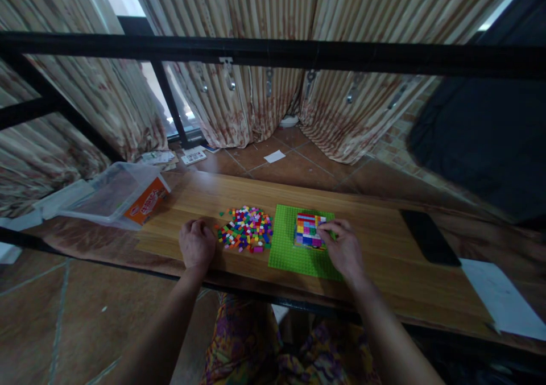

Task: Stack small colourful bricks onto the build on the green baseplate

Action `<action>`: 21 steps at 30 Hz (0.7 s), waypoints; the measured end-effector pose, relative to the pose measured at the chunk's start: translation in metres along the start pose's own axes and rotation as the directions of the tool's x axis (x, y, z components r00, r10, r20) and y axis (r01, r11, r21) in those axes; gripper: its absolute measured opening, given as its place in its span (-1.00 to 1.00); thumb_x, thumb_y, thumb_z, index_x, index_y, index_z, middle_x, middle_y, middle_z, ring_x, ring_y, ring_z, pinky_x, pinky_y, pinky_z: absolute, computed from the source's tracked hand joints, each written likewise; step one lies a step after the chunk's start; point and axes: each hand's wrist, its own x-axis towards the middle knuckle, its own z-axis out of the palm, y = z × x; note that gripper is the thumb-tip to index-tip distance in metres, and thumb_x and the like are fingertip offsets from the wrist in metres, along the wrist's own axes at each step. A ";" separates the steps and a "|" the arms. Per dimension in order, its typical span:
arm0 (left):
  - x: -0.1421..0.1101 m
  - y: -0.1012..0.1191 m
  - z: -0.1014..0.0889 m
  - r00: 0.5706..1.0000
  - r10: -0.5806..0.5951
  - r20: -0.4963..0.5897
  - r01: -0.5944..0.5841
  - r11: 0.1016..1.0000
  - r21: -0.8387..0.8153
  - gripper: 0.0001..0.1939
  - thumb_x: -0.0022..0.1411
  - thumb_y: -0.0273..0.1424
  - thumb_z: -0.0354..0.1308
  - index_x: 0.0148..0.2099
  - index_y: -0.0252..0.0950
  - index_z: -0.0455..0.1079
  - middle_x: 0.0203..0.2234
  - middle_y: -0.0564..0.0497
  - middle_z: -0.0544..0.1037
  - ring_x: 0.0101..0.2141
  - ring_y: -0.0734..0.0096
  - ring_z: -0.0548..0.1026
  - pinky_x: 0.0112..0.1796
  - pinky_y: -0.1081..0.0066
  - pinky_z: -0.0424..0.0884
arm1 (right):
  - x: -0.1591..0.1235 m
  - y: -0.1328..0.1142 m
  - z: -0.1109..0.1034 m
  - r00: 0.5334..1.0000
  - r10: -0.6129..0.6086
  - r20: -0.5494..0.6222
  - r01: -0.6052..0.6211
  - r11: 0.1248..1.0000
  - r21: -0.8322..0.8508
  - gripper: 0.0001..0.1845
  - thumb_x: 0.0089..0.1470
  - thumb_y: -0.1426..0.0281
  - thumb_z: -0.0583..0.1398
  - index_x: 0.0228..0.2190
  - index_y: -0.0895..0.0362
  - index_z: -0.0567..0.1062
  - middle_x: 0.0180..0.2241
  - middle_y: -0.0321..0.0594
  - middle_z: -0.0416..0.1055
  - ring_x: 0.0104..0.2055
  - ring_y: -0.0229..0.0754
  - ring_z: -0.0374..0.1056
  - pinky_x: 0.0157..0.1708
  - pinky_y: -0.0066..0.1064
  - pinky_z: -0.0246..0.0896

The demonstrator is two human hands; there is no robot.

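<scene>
A green baseplate (294, 254) lies on the wooden table (384, 260), with a block of stacked coloured bricks (307, 230) built on its far right part. My right hand (343, 250) rests on the baseplate with its fingertips pinched against the right edge of the brick block. A loose pile of small coloured bricks (246, 228) lies just left of the baseplate. My left hand (196, 244) sits on the table left of the pile, fingers curled into a loose fist, nothing visible in it.
A clear plastic box (115, 194) with an orange label lies tipped at the table's left end. A black phone (429, 237) and a white sheet (501, 299) lie at the right. A black metal bar (273, 52) crosses overhead. Curtains hang behind.
</scene>
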 end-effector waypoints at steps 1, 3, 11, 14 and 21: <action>0.000 0.000 0.000 1.000 -0.003 0.000 0.003 1.000 -0.001 -0.71 0.18 -0.41 -0.04 -0.15 -0.38 0.46 -0.17 -0.23 0.47 -0.10 0.06 0.40 -0.03 0.15 0.34 | 0.001 0.000 0.000 1.000 0.007 -0.007 -0.007 1.000 0.011 -0.68 0.06 0.14 0.15 -0.44 0.08 0.58 -0.26 -0.14 0.37 -0.17 -0.09 0.33 -0.12 -0.23 0.20; 0.000 0.000 0.000 1.000 -0.007 0.001 0.007 1.000 -0.007 -0.71 0.18 -0.41 -0.03 -0.15 -0.37 0.46 -0.16 -0.22 0.47 -0.10 0.07 0.40 -0.03 0.16 0.34 | 0.003 0.003 0.001 0.999 0.029 -0.019 -0.029 0.999 0.036 -0.69 0.03 0.13 0.18 -0.45 0.08 0.58 -0.27 -0.15 0.38 -0.18 -0.09 0.33 -0.15 -0.24 0.20; 0.000 0.000 0.001 1.000 0.016 -0.006 -0.016 1.000 0.003 -0.70 0.17 -0.42 -0.03 -0.14 -0.38 0.45 -0.18 -0.23 0.47 -0.09 0.06 0.39 -0.01 0.14 0.32 | 0.007 0.027 0.010 0.982 0.188 0.028 -0.190 0.958 0.215 -0.67 -0.16 0.10 0.30 -0.47 0.11 0.56 -0.36 -0.19 0.47 -0.28 -0.12 0.35 -0.21 -0.27 0.20; -0.001 0.000 0.000 1.000 0.022 0.005 -0.022 1.000 0.004 -0.70 0.18 -0.42 -0.04 -0.13 -0.38 0.45 -0.18 -0.23 0.46 -0.10 0.06 0.39 -0.01 0.14 0.32 | 0.009 0.030 0.013 0.963 0.263 0.064 -0.270 0.929 0.255 -0.65 -0.21 0.10 0.33 -0.47 0.12 0.56 -0.42 -0.22 0.48 -0.36 -0.16 0.34 -0.30 -0.32 0.20; -0.001 0.001 0.000 1.000 0.027 -0.007 -0.027 1.000 0.000 -0.71 0.18 -0.42 -0.04 -0.14 -0.37 0.45 -0.18 -0.22 0.46 -0.11 0.08 0.40 -0.04 0.15 0.32 | 0.011 0.018 0.013 0.930 0.346 0.120 -0.364 0.837 0.410 -0.64 -0.34 0.12 0.39 -0.52 0.13 0.55 -0.51 -0.29 0.47 -0.48 -0.23 0.32 -0.41 -0.39 0.19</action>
